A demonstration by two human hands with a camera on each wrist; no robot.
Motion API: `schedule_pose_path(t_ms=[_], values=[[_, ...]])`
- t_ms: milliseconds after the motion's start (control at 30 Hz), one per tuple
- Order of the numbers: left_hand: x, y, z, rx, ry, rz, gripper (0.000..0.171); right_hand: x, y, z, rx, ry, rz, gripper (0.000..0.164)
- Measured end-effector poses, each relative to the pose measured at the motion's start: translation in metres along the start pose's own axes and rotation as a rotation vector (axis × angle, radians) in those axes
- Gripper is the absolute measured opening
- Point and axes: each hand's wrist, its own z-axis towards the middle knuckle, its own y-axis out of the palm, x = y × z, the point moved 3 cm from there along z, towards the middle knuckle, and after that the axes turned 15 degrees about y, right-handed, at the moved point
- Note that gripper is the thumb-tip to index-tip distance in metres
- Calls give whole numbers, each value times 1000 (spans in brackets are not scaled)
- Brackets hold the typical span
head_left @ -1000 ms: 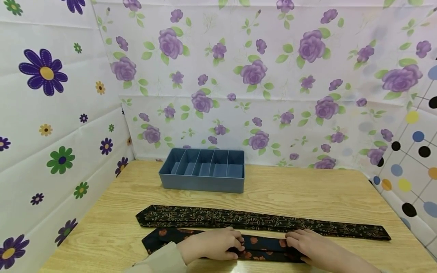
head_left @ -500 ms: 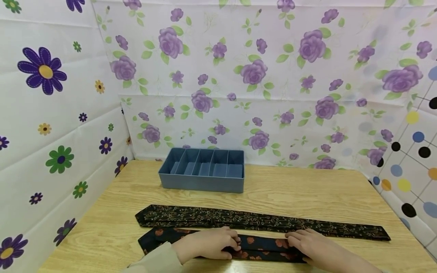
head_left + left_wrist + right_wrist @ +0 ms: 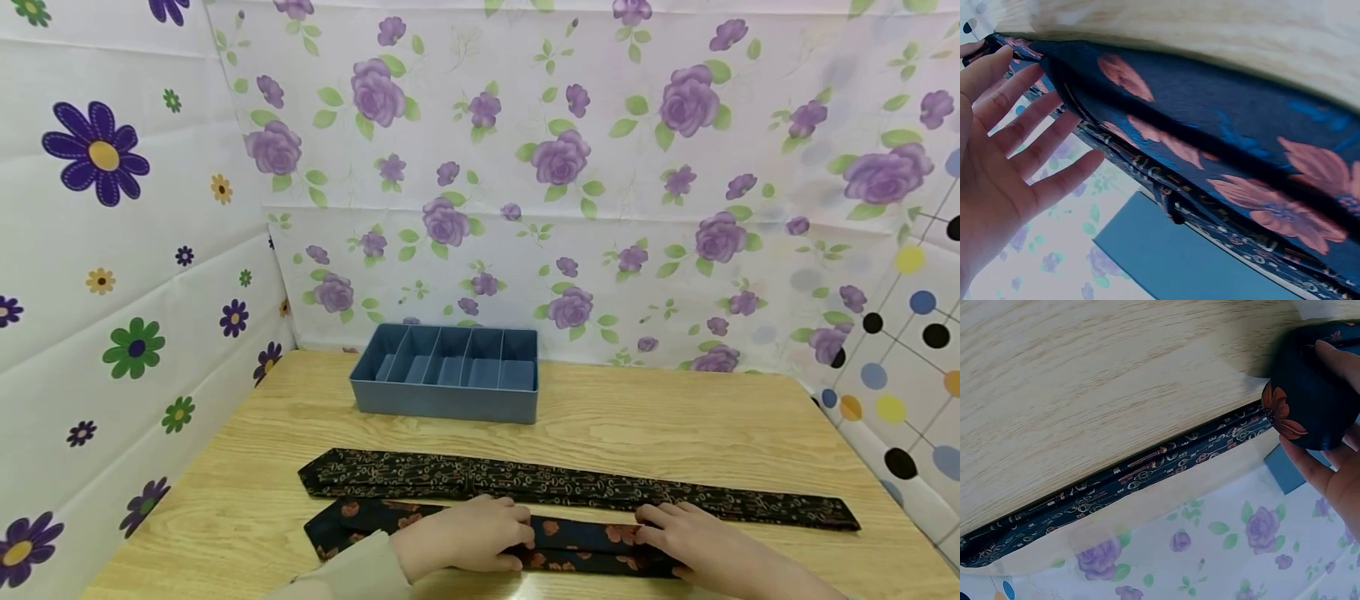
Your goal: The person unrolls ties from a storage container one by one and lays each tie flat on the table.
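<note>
A dark navy necktie with orange flowers (image 3: 558, 537) lies lengthwise near the front of the table, partly hidden by both hands. My left hand (image 3: 480, 533) rests over its middle; in the left wrist view that hand (image 3: 1016, 156) has spread, nearly straight fingers touching the tie's edge. At the tie's right end, my right hand (image 3: 693, 542) grips a folded bend. The right wrist view shows its thumb on top of the floral tie (image 3: 1310, 394) and fingers beneath. Just behind, a black necktie with a key pattern (image 3: 585, 485) lies flat, its wide pointed end to the left.
A blue-grey box (image 3: 446, 402) with several compartments stands at the back of the wooden table (image 3: 675, 425), left of centre. Cloths with flowers (image 3: 558, 158) hang behind and to the left; a dotted one (image 3: 907, 375) is at the right.
The floral tie's left end has shifted slightly left. My right hand has slid a little to the right with the folded end. The key-patterned tie and box have stayed put.
</note>
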Motion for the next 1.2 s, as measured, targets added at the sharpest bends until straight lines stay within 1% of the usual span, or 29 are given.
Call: schedule_pose_path(t_ms=[67, 167, 333, 533, 633, 733, 867, 933, 1000, 1100, 1167, 1200], values=[[1, -1, 3, -1, 0, 11, 27, 0, 0, -1, 36, -14, -13, 45], [3, -2, 7, -7, 3, -11, 31, 0, 1, -1, 73, -25, -20, 43], [7, -3, 18, -28, 18, -49, 37, 2, 2, -3, 47, -14, 6, 44], [12, -6, 34, -53, 28, -18, 41, 3, 0, -3, 58, -24, 71, 42], [14, -7, 41, -73, 33, 1, 43, 4, 0, -3, 19, -5, 97, 41], [15, -7, 47, -89, 41, 14, 45, 5, 1, -3, -20, 28, 93, 41], [14, -5, 54, -103, 53, 30, 47, 5, 1, -2, -28, 44, 92, 42], [14, -4, 57, -116, 51, 26, 48, 6, 2, -2, -62, 70, 103, 40], [15, -4, 59, -126, 41, 17, 47, 7, 3, -1, -104, 102, 99, 39], [15, -5, 60, -136, 12, -21, 45, 7, 3, -1, -129, 119, 74, 36], [16, -5, 61, -134, -5, -43, 44, 8, 3, -1, -115, 105, 55, 36], [16, -5, 61, -132, -12, -55, 44, 8, 3, -1, -95, 87, 46, 36]])
